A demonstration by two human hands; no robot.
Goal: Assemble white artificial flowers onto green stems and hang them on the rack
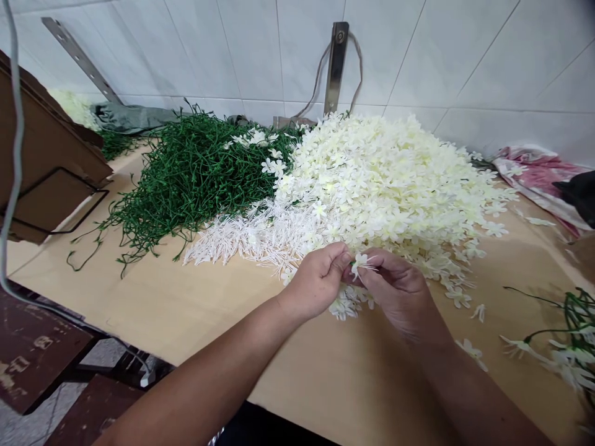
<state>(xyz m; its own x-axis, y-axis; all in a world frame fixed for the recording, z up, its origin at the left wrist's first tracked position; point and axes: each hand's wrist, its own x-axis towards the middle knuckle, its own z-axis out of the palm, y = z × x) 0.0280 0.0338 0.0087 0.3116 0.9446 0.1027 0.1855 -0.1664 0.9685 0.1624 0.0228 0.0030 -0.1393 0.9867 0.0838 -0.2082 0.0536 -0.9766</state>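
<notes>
Between my two hands is a small white artificial flower (361, 265) with thin white stamens sticking out to the right. My left hand (320, 275) is closed, thumb and fingers pinched at the flower's green base. The fingers of my right hand (395, 288) are closed at the flower's other side, by the petals and stamens. Just beyond my hands lies a large heap of pale yellow-white petals (390, 179). White stamens (251, 238) are piled left of it, in front of a mound of green plastic stems (199, 167).
Several assembled flowers on green stems (569, 347) lie at the right edge of the table (186, 316). A cardboard box (46, 142) and a grey cable (16, 124) are at left. A pink and white bag (534, 167) rests against the tiled wall (488, 56).
</notes>
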